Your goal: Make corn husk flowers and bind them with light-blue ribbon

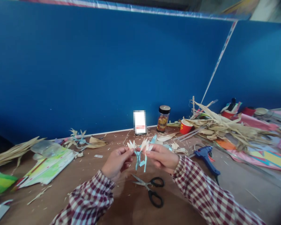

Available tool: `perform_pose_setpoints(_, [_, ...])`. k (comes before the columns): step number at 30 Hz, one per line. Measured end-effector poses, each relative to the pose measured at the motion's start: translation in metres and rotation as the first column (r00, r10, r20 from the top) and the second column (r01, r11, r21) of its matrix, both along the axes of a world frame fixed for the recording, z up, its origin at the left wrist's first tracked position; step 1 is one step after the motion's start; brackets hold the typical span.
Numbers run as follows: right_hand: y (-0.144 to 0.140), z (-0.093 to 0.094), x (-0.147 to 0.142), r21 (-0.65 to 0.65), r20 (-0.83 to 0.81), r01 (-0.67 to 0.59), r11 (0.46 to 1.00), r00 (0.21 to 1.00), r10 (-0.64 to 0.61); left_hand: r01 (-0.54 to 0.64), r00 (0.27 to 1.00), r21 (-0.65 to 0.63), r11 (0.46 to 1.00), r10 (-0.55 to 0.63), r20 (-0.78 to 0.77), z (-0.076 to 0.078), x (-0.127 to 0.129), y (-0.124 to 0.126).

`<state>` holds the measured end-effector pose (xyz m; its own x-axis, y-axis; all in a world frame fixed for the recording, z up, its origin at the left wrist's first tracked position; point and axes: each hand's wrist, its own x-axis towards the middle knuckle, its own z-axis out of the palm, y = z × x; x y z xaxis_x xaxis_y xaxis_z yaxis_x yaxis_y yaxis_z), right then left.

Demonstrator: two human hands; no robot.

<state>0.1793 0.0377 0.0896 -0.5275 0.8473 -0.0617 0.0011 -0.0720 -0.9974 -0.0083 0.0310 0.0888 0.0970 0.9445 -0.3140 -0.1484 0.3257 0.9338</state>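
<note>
Blue partition (107, 72) stands behind the brown table (178, 203), where black-handled scissors (148, 185) lie. Just beyond these scissors, the left hand (118, 161) pinches one white-petalled flower (131, 145) with light-blue stem, and the right hand (163, 156) pinches a second flower (145, 145). Right of the scissors lies a blue glue gun (206, 160).

One head-worn view looks forward and down over a nearby tabletop (178, 206) to a blue partition (107, 72).

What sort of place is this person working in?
Probably a craft workspace: what looks like a blue plastic glue gun, black-handled metal scissors and dried, tan plant husks lie on the brown tabletop.
</note>
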Motion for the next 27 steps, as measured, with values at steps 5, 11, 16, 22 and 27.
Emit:
perform_pose_setpoints(5, [0.004,0.003,0.002,0.045,-0.031,-0.065,0.997,0.997,0.067,0.034,0.954,-0.112,0.993,0.001,0.299,-0.007,-0.016,0.007])
perform_pose_setpoints(11, [0.020,-0.012,-0.004,0.073,0.087,-0.340,0.937,0.939,0.334,0.212,0.891,-0.108,0.971,-0.147,0.429,-0.012,-0.021,0.004])
perform_pose_setpoints(16, [0.023,-0.025,-0.002,0.009,0.065,-0.436,0.900,0.898,0.435,0.254,0.885,-0.080,0.964,-0.199,0.421,-0.013,-0.028,0.003])
perform_pose_setpoints(22, [0.020,-0.036,-0.004,0.002,-0.053,-0.391,0.920,0.919,0.391,0.147,0.874,-0.002,0.989,-0.129,0.469,-0.025,-0.027,-0.003])
perform_pose_setpoints(27, [0.017,-0.043,-0.007,-0.023,-0.073,-0.392,0.920,0.918,0.389,-0.031,0.909,-0.075,0.997,0.060,0.413,-0.039,-0.015,-0.004])
